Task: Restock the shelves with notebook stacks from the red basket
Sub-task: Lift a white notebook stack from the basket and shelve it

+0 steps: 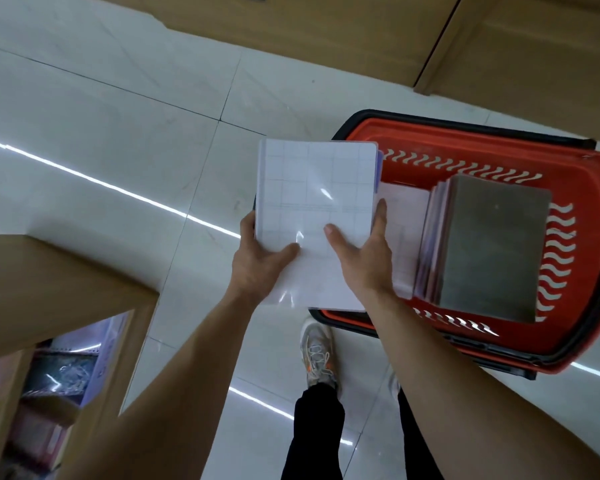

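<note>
While person stands on tiled floor point(118, 126), red basket point(596, 216) sits low at right, grey-topped stack point(489, 247) inside. Wooden shelf point(49, 282) at lower left, wrapped stock in it. Notebook stack point(312, 202) held above basket's left edge. Glossy wrap: likely slippery, fairly stiff, some weight. Left hand point(257, 265) clamps left edge, right hand point(364, 258) clamps right edge, thumbs on top. Best hold: both long edges, fingers under.

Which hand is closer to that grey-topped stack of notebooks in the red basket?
Right. The right hand grips the white grid-patterned notebook pack beside the grey-topped stack of notebooks; the left hand holds the pack's far edge.
</note>
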`<action>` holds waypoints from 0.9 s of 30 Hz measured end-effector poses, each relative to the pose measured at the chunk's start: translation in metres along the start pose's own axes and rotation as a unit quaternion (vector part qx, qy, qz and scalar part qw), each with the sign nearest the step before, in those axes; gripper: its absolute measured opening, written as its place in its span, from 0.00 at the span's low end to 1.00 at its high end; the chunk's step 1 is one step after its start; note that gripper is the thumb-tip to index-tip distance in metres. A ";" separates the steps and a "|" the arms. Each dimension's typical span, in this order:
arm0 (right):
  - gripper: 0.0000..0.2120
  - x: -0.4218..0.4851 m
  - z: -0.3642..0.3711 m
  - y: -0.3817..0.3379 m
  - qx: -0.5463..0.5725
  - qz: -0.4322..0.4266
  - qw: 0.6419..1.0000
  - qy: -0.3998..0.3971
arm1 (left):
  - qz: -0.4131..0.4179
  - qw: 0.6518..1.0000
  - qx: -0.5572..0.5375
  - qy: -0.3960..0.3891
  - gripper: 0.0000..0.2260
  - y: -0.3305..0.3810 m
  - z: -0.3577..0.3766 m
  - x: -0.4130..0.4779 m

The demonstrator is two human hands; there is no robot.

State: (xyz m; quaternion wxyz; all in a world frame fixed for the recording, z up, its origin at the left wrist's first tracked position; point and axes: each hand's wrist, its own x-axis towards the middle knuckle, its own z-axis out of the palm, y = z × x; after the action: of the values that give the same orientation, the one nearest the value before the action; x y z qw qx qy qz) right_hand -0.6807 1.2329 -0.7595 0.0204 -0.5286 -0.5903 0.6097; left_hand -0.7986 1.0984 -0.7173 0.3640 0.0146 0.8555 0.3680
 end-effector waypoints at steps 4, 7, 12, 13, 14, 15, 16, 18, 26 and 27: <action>0.45 -0.006 -0.004 -0.006 -0.019 -0.035 0.999 0.021 | 0.024 0.999 0.002 0.031 0.36 0.008 0.007 -0.008; 0.37 -0.018 -0.027 -0.019 -0.030 -0.057 0.998 0.008 | 0.028 0.999 -0.010 0.027 0.36 0.018 0.013 -0.028; 0.33 -0.065 -0.080 -0.071 -0.063 -0.056 0.995 0.050 | 0.029 0.999 -0.027 -0.008 0.34 0.072 0.009 -0.074; 0.33 -0.077 -0.092 -0.086 -0.064 -0.054 0.994 0.064 | 0.032 0.999 -0.029 -0.016 0.33 0.089 0.004 -0.085; 0.32 -0.090 -0.104 -0.103 -0.065 -0.055 0.993 0.077 | 0.038 0.999 -0.030 -0.025 0.32 0.108 -0.002 -0.097; 0.31 -0.103 -0.116 -0.122 -0.067 -0.056 0.992 0.089 | 0.049 0.998 -0.032 -0.035 0.32 0.128 -0.008 -0.109; 0.31 -0.117 -0.129 -0.140 -0.069 -0.058 0.991 0.099 | 0.060 0.996 -0.036 -0.047 0.32 0.148 -0.015 -0.121; 0.31 -0.145 -0.155 -0.179 -0.071 -0.057 0.990 0.111 | 0.083 0.993 -0.048 -0.071 0.32 0.188 -0.028 -0.146; 0.33 -0.237 -0.249 -0.305 -0.032 -0.097 0.971 0.214 | 0.192 0.969 -0.057 -0.142 0.28 0.342 -0.056 -0.232; 0.34 -0.245 -0.260 -0.314 -0.028 -0.094 0.970 0.222 | 0.200 0.966 -0.057 -0.153 0.29 0.356 -0.055 -0.239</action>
State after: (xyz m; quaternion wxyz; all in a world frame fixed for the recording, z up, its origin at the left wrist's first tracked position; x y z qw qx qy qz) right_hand -0.5875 1.3501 -0.3083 0.1931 -0.5933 -0.6346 0.4560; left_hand -0.7447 1.2542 -0.3177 0.4094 0.2210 0.7468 0.4752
